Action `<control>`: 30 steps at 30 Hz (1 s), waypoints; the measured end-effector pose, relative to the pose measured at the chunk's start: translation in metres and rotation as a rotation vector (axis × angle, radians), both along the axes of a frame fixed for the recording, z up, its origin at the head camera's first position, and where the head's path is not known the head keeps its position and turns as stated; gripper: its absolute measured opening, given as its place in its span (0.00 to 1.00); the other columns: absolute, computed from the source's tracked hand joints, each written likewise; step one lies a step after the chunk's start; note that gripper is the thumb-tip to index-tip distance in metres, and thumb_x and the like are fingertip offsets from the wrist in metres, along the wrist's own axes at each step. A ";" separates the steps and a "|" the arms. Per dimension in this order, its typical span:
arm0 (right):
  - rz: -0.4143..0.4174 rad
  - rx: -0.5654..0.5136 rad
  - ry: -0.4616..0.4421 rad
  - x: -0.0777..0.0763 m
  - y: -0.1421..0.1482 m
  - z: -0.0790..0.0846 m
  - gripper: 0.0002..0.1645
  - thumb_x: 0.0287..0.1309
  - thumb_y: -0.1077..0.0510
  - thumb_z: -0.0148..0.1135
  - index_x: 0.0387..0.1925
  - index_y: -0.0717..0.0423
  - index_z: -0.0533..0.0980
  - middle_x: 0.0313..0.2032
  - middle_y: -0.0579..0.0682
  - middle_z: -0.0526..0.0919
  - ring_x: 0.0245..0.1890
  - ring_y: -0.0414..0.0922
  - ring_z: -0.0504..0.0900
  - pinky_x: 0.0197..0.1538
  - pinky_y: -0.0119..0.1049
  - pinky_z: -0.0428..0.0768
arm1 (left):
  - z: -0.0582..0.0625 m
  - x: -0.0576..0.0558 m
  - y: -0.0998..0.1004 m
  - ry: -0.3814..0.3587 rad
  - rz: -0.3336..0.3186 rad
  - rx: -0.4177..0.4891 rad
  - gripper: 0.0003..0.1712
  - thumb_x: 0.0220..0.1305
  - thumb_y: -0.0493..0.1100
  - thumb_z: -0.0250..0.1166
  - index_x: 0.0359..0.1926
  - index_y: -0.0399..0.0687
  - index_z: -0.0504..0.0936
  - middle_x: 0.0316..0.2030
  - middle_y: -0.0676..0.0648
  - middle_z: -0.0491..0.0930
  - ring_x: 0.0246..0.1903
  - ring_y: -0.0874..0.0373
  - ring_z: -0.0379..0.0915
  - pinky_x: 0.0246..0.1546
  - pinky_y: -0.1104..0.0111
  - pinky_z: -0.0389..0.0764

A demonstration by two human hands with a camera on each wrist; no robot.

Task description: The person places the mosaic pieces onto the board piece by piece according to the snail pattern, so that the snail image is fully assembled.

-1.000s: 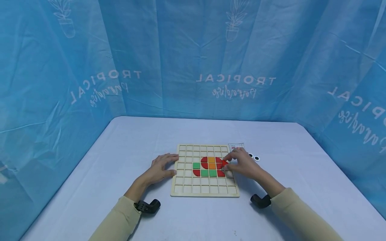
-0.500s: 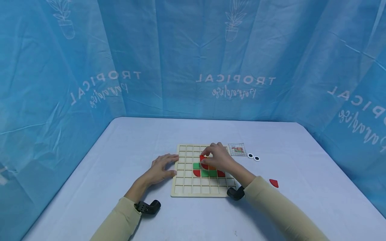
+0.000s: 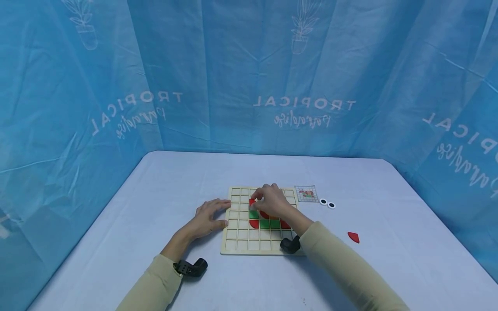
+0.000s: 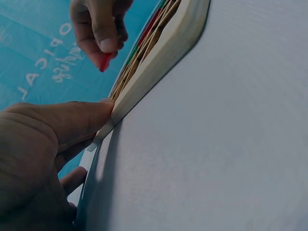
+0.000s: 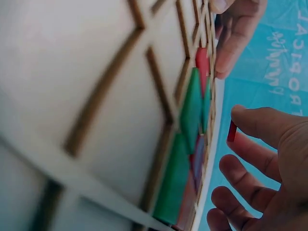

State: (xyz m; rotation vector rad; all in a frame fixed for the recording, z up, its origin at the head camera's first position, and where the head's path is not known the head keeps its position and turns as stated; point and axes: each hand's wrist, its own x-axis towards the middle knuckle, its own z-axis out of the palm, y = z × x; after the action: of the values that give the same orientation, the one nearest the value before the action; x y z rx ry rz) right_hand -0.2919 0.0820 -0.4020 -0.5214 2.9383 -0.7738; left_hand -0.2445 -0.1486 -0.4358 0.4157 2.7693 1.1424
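Note:
A wooden grid board (image 3: 242, 245) lies on the table, with red, orange and green flat tiles set in some cells. My right hand (image 3: 272, 202) is over the board's middle and pinches a red tile (image 5: 232, 131) between thumb and forefinger. In the left wrist view that red tile is held above the board's surface. Below it in the head view are a green square tile (image 3: 253, 214) and a red rounded tile (image 3: 254, 224). My left hand (image 3: 208, 218) rests at the board's left edge, its thumb and extended fingers touching the rim. My right hand partly hides the orange tiles.
Right of the board lies a small printed card (image 3: 306, 193) with a coloured grid pattern. Beside it are two round eye pieces (image 3: 327, 203). One loose red tile (image 3: 353, 236) lies farther right on the white tablecloth (image 3: 175, 181). A blue curtain (image 3: 241, 77) surrounds the table.
My right hand has moved left across the board from its right side, now carrying a red tile. The printed card and the loose red tile have come into view. My left hand stays put.

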 end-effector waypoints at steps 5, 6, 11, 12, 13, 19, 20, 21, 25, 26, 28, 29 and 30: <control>-0.016 0.020 -0.005 -0.003 0.001 -0.005 0.14 0.48 0.48 0.71 0.39 0.44 0.83 0.37 0.45 0.79 0.40 0.44 0.68 0.38 0.35 0.71 | 0.000 -0.001 0.001 0.008 -0.014 0.001 0.32 0.57 0.43 0.66 0.64 0.50 0.70 0.69 0.47 0.61 0.73 0.44 0.43 0.70 0.46 0.42; -0.014 0.027 -0.001 -0.003 0.002 -0.006 0.14 0.48 0.48 0.71 0.38 0.44 0.83 0.37 0.45 0.79 0.40 0.44 0.68 0.38 0.35 0.71 | 0.001 -0.001 0.001 0.006 -0.014 0.000 0.32 0.57 0.43 0.66 0.64 0.51 0.70 0.69 0.47 0.61 0.73 0.44 0.43 0.70 0.46 0.41; -0.009 0.054 -0.002 -0.005 0.003 -0.009 0.14 0.49 0.47 0.70 0.38 0.44 0.83 0.38 0.46 0.80 0.40 0.44 0.68 0.38 0.35 0.71 | 0.000 -0.001 0.000 0.002 -0.007 -0.001 0.32 0.57 0.44 0.66 0.64 0.51 0.70 0.70 0.46 0.61 0.73 0.44 0.42 0.70 0.45 0.40; -0.011 0.057 -0.004 -0.005 0.003 -0.009 0.13 0.49 0.47 0.70 0.38 0.44 0.83 0.38 0.46 0.80 0.40 0.44 0.68 0.38 0.35 0.70 | 0.000 -0.002 0.000 0.001 -0.006 -0.002 0.32 0.57 0.44 0.66 0.64 0.51 0.70 0.70 0.46 0.61 0.73 0.44 0.42 0.70 0.45 0.40; -0.011 0.060 -0.005 -0.005 0.003 -0.010 0.13 0.49 0.47 0.70 0.38 0.44 0.83 0.38 0.46 0.80 0.40 0.44 0.68 0.37 0.35 0.70 | 0.000 -0.002 0.000 0.002 -0.005 -0.001 0.32 0.57 0.44 0.66 0.64 0.51 0.70 0.70 0.46 0.61 0.73 0.44 0.42 0.70 0.45 0.40; 0.001 0.065 0.009 -0.006 0.003 -0.012 0.13 0.49 0.46 0.70 0.37 0.43 0.84 0.37 0.46 0.80 0.38 0.44 0.67 0.35 0.34 0.69 | -0.001 -0.001 0.001 -0.005 -0.004 -0.001 0.33 0.57 0.44 0.66 0.64 0.51 0.70 0.70 0.47 0.61 0.73 0.44 0.42 0.70 0.45 0.41; 0.005 0.066 0.014 -0.006 0.003 -0.013 0.12 0.49 0.46 0.70 0.37 0.43 0.84 0.37 0.46 0.80 0.38 0.44 0.67 0.35 0.35 0.68 | -0.001 -0.001 0.001 -0.006 -0.004 0.000 0.33 0.57 0.44 0.66 0.64 0.51 0.70 0.70 0.47 0.61 0.73 0.44 0.42 0.70 0.45 0.41; 0.008 0.068 0.019 -0.007 0.003 -0.013 0.12 0.49 0.46 0.70 0.37 0.43 0.84 0.36 0.46 0.80 0.38 0.44 0.67 0.35 0.35 0.68 | -0.001 -0.001 0.001 -0.008 -0.005 0.000 0.33 0.57 0.44 0.66 0.65 0.51 0.70 0.70 0.47 0.60 0.73 0.45 0.42 0.70 0.45 0.41; 0.023 0.081 0.035 -0.007 0.004 -0.014 0.11 0.50 0.47 0.69 0.36 0.43 0.84 0.36 0.46 0.80 0.38 0.44 0.67 0.36 0.36 0.67 | -0.001 -0.001 -0.001 0.002 -0.014 -0.006 0.33 0.57 0.44 0.66 0.65 0.51 0.69 0.70 0.47 0.60 0.73 0.44 0.42 0.70 0.46 0.41; 0.026 0.083 0.037 -0.007 0.004 -0.014 0.11 0.50 0.46 0.69 0.37 0.43 0.84 0.36 0.46 0.80 0.38 0.44 0.67 0.36 0.36 0.67 | -0.001 -0.002 -0.001 0.006 -0.017 -0.007 0.33 0.57 0.44 0.66 0.65 0.51 0.69 0.70 0.47 0.60 0.73 0.44 0.42 0.70 0.45 0.41; 0.029 0.081 0.033 -0.006 0.005 -0.013 0.12 0.50 0.46 0.69 0.37 0.43 0.83 0.36 0.45 0.79 0.38 0.44 0.67 0.38 0.37 0.68 | -0.002 -0.002 -0.001 0.007 -0.017 -0.006 0.33 0.58 0.44 0.65 0.65 0.51 0.70 0.70 0.47 0.61 0.73 0.44 0.42 0.70 0.45 0.40; 0.030 0.076 0.031 -0.006 0.005 -0.013 0.12 0.50 0.46 0.69 0.38 0.43 0.83 0.37 0.45 0.79 0.38 0.44 0.67 0.38 0.37 0.68 | -0.002 -0.002 0.000 0.001 -0.015 -0.001 0.33 0.58 0.44 0.65 0.65 0.51 0.70 0.70 0.47 0.60 0.73 0.44 0.41 0.71 0.46 0.40; 0.029 0.067 0.026 -0.005 0.006 -0.012 0.13 0.51 0.46 0.68 0.39 0.43 0.83 0.37 0.45 0.79 0.39 0.44 0.67 0.39 0.37 0.68 | -0.002 -0.002 0.000 0.002 -0.016 0.000 0.33 0.58 0.44 0.65 0.65 0.51 0.70 0.70 0.47 0.60 0.73 0.44 0.41 0.70 0.45 0.40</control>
State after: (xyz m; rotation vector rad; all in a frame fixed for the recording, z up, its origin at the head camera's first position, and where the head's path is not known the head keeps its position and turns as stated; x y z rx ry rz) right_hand -0.2969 0.0885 -0.4140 -0.5712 2.9617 -0.6677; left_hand -0.2464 -0.1488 -0.4376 0.4379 2.7624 1.1383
